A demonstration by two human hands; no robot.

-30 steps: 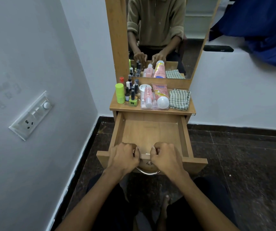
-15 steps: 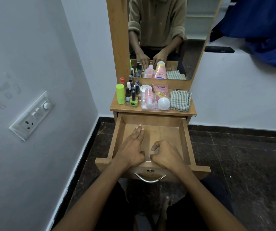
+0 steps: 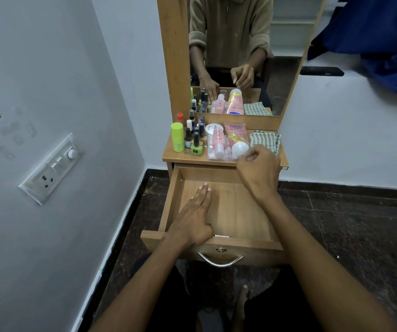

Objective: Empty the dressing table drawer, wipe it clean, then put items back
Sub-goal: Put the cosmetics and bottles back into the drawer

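Note:
The wooden drawer (image 3: 238,212) of the dressing table is pulled out and holds nothing but my left hand (image 3: 192,219), which lies flat and palm down on its floor near the front left. My right hand (image 3: 258,168) hovers over the drawer's back right corner, fingers loosely curled and holding nothing, close to the checked cloth (image 3: 265,140) folded on the tabletop. Beside the cloth, a clear tray (image 3: 210,152) carries a pink bottle (image 3: 217,141) and a pink tube (image 3: 237,137). A green container (image 3: 177,139) and several small nail polish bottles (image 3: 196,140) stand at the left.
A mirror (image 3: 240,51) rises behind the tabletop (image 3: 168,152). The grey wall with a switch panel (image 3: 52,168) is close on the left. A metal handle (image 3: 220,261) hangs on the drawer front. Dark stone floor (image 3: 348,224) spreads to the right. Blue fabric (image 3: 379,37) hangs at upper right.
Both hands let go of the drawer's front edge. My left hand slid flat into the drawer; my right hand lifted up and forward toward the cloth. The drawer came out a little further.

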